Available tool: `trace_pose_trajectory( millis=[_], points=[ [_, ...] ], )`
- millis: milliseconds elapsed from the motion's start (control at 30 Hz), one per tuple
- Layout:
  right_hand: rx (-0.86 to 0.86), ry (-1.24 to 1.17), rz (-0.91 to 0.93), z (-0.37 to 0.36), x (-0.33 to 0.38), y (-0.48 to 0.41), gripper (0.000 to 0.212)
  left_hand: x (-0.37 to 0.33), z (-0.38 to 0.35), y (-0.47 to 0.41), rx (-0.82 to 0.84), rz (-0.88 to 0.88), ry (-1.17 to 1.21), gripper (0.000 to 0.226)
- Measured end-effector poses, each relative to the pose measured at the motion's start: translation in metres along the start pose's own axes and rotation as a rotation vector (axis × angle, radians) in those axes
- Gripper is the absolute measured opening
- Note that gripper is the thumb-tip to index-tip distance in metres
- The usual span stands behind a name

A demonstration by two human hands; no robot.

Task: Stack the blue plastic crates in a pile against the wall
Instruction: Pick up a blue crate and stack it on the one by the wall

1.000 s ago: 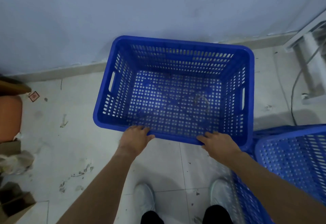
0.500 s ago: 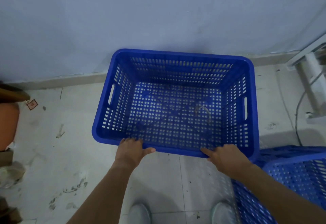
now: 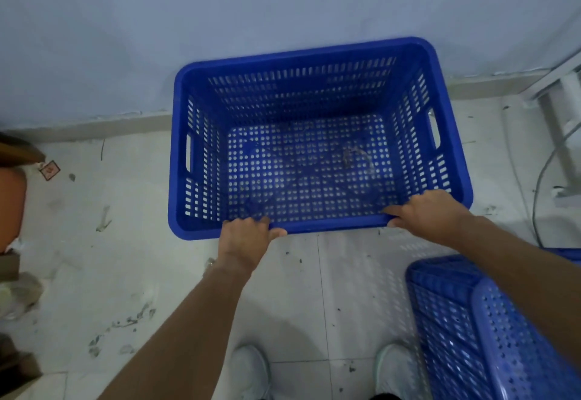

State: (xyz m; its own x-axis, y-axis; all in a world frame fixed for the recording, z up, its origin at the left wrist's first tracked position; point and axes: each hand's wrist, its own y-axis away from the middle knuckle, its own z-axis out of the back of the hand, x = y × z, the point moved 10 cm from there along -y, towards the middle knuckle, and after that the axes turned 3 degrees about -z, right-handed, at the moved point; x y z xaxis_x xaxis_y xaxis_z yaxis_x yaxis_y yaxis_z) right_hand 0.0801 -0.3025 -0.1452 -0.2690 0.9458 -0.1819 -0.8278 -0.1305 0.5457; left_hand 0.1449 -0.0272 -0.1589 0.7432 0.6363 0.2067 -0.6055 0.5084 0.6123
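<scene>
A blue perforated plastic crate [image 3: 201, 91] stands on the tiled floor, its far side up against the pale wall [image 3: 220, 6]. It is empty, with handle slots in both short sides. My left hand [image 3: 246, 237] grips the near rim left of centre. My right hand [image 3: 430, 211] grips the same rim near the right corner. More blue crates [image 3: 465, 330] sit at the lower right, partly hidden by my right forearm.
A white metal frame [image 3: 562, 97] and a grey cable [image 3: 540, 179] stand right of the crate. An orange object [image 3: 11, 204] and cardboard [image 3: 19, 365] lie along the left edge. My white shoes [image 3: 251, 371] are at the bottom. The floor is scuffed.
The crate has slid away from me to the wall and turned slightly clockwise. Both hands stayed on its near rim and moved with it.
</scene>
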Motion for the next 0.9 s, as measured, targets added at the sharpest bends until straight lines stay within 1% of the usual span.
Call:
trace_pose_trajectory(
  millis=[133, 200, 233, 300, 367, 500, 567, 667, 900],
  points=[
    [-0.027, -0.018, -0.039, 0.004, 0.002, 0.008, 0.046, 0.0, 0.001, 0.001, 0.014, 0.013, -0.036, 0.046],
    [0.026, -0.071, -0.112, 0.004, -0.004, 0.011, 0.046, 0.003, 0.004, 0.002, 0.021, 0.053, -0.022, 0.042],
    [0.068, -0.121, -0.157, 0.002, -0.007, 0.012, 0.046, 0.007, 0.005, 0.003, 0.03, 0.087, 0.008, 0.044],
    [0.152, -0.215, -0.233, -0.003, -0.011, 0.014, 0.046, 0.013, 0.005, 0.001, 0.07, 0.131, 0.093, 0.052],
    [0.191, -0.277, -0.275, -0.007, -0.011, 0.018, 0.046, 0.017, 0.001, 0.001, 0.105, 0.126, 0.21, 0.056],
    [0.159, -0.428, -0.357, -0.009, -0.014, 0.034, 0.044, 0.034, 0.005, 0.011, 0.079, 0.105, 0.47, 0.052],
    [0.136, -0.505, -0.382, -0.007, -0.014, 0.046, 0.044, 0.042, 0.015, 0.02, 0.029, 0.115, 0.53, 0.05],
    [0.11, -0.622, -0.433, 0.006, -0.018, 0.072, 0.044, 0.043, 0.044, 0.034, -0.018, 0.099, 0.565, 0.046],
    [-0.011, -0.742, -0.559, 0.086, -0.018, 0.184, 0.045, 0.016, 0.169, 0.093, -0.114, -0.103, 0.608, 0.045]
  ],
)
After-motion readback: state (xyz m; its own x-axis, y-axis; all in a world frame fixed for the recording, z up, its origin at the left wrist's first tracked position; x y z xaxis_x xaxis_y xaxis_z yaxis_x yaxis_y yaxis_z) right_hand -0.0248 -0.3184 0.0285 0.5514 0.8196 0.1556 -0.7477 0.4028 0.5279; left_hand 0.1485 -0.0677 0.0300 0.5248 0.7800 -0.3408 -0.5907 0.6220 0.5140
